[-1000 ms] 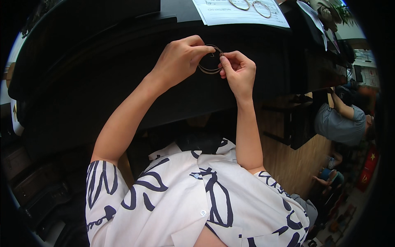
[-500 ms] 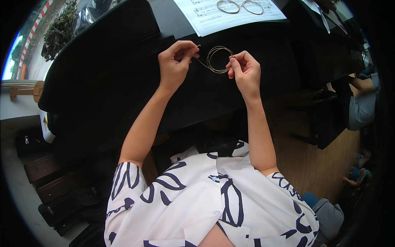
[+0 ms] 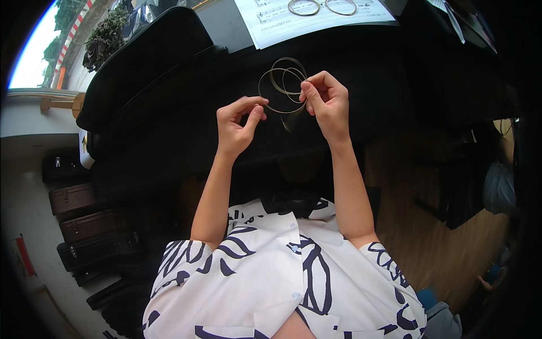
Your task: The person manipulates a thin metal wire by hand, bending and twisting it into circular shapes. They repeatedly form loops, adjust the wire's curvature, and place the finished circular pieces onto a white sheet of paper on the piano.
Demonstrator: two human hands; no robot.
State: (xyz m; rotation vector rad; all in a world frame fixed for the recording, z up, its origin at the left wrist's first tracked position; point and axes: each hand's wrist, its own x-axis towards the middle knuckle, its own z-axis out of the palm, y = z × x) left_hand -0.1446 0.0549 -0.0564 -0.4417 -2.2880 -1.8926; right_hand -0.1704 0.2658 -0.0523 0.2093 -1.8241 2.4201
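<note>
A coil of thin wire (image 3: 272, 72) is held up over a black table (image 3: 367, 79) in a wood-floored room.
Dark cases (image 3: 87, 225) stand stacked at left below a window (image 3: 39, 48) with a plant (image 3: 106, 38) nearby; at right, a person in grey (image 3: 499, 187) appears near the rim of the view. On the table's far side, a paper sheet (image 3: 270, 35) bears printed music staves and lettering, with two thin rings (image 3: 305, 14) lying on it side by side. The coil sits between the hands, its loops spread: the right hand (image 3: 326, 101) pinches it between thumb and fingers, while the left hand (image 3: 240, 125) has its curled fingertips at the coil's left edge; whether they grip it cannot be told.
</note>
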